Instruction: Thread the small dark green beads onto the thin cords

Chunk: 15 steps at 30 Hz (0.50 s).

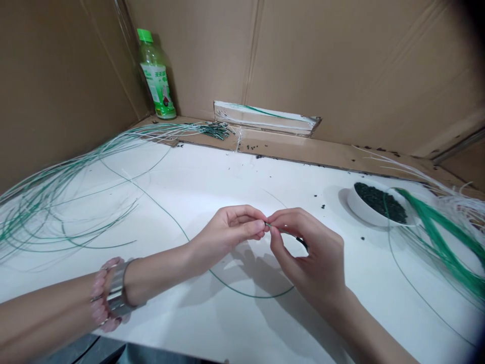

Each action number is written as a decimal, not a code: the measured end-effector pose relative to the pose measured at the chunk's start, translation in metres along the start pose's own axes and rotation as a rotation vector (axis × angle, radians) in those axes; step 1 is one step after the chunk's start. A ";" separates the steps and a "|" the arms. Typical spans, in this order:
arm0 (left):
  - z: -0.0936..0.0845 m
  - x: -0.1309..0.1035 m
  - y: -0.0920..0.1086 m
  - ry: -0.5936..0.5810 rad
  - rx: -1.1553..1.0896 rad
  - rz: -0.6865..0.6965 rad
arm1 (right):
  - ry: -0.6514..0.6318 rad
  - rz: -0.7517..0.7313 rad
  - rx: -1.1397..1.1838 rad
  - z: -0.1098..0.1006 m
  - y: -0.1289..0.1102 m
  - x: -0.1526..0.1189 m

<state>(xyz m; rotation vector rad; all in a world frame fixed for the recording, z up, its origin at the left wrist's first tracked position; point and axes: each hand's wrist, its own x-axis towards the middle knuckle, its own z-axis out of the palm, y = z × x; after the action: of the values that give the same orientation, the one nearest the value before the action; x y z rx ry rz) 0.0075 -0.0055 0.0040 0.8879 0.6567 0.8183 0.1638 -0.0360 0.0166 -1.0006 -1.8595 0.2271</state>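
Note:
Over the middle of the white table, my left hand [237,227] pinches a thin green wire between thumb and index finger. My right hand [308,247] pinches the same piece from the other side, its fingertips nearly touching the left ones. A small dark bit shows between the fingertips; its details are too small to tell. Another dark piece shows inside the curl of my right hand. A long green wire [246,293] loops below both hands and runs up to the left. A bracelet of pink beads and a silver cuff are on my left wrist.
Green and white wires [49,202] lie at the left, their dark ends bunched near the back edge. A green bottle [157,83] stands at the cardboard wall [322,55]. On the right are a white bowl [359,210] of small dark pieces and a green wire bundle [435,227].

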 end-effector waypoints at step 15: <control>-0.001 0.000 -0.001 -0.076 -0.150 -0.084 | -0.061 0.139 0.082 -0.002 -0.003 0.001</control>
<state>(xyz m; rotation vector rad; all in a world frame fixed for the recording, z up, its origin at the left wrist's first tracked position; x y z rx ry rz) 0.0068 -0.0054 0.0024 0.7470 0.5551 0.7452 0.1638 -0.0376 0.0201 -1.0772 -1.8218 0.4182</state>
